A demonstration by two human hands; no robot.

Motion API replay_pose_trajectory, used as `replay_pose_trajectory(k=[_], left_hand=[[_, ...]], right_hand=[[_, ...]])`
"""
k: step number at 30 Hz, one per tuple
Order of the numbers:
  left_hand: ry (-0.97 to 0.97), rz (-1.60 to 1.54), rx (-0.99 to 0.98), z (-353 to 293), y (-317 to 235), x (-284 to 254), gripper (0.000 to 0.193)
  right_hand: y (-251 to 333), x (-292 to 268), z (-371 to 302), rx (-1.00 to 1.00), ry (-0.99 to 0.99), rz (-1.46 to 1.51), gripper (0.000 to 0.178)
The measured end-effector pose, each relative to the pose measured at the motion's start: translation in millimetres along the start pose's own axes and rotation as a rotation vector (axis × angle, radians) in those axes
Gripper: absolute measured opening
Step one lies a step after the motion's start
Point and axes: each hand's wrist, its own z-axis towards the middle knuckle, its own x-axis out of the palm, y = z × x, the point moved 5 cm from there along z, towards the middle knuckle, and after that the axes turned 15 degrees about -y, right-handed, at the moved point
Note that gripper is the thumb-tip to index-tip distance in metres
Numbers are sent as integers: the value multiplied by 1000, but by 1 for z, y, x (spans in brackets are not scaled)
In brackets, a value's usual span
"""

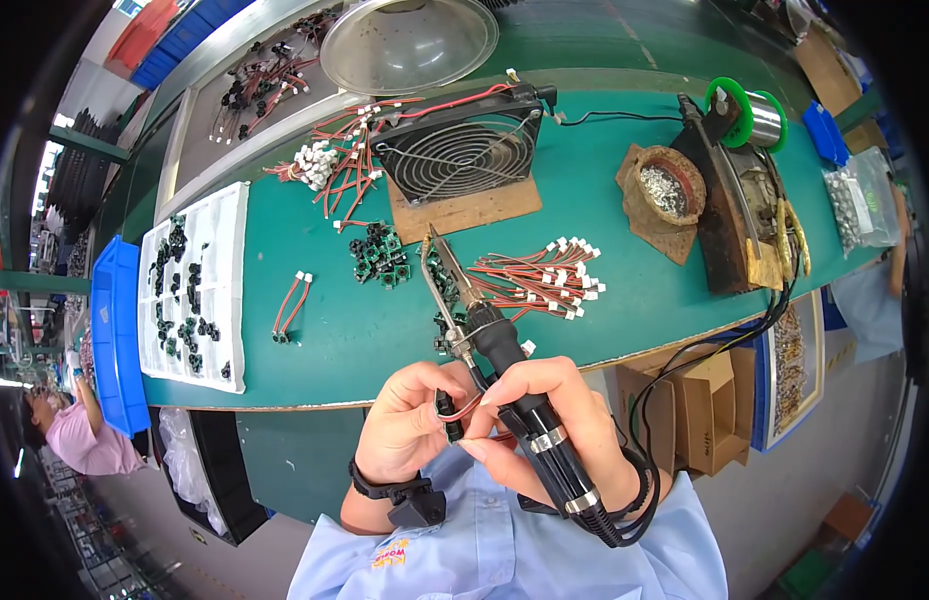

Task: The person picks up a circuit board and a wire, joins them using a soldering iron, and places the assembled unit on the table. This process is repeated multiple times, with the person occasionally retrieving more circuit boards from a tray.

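Observation:
My left hand (pixel 396 425) is closed on a small black component (pixel 448 414) with a thin red wire at it, in front of my chest. In my right hand (pixel 584 425) lies the black handle of a soldering iron (pixel 499 340), its feed tube and tip pointing up over the table. The right thumb and forefinger also come close to the red wire; whether they touch it I cannot tell. Beyond the iron are small green-and-black circuit parts (pixel 376 252) and a fanned bundle of red-and-black wires with white connectors (pixel 544 280). One wired piece (pixel 292 308) lies apart on the left.
On the green table (pixel 324 365) stand a black fan (pixel 459 155), a brown dish (pixel 667 190), an iron stand (pixel 719 220) and a green solder spool (pixel 752 118). At left are a white tray of parts (pixel 229 300) and a blue bin (pixel 119 340). Black cables (pixel 674 370) hang at right.

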Motion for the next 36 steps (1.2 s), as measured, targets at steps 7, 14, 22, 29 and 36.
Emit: replay_pose_trajectory(k=[7,14,22,29,36], left_hand=[[60,138,29,-1,-3,1,22],[44,150,43,-1,-2,2,22],[37,144,45,-1,-1,-1,23],[44,158,65,-1,-3,1,23],[43,192,88,-1,-5,2,21]], right_hand=[[-1,-1,0,-1,-2,4,41],[-3,-2,-1,13,-10,4,41],[-4,-3,-1,-2,-40,56,40],[-4,-5,0,5,-45,54,39],[-2,-5,1,19,16,-2,43]])
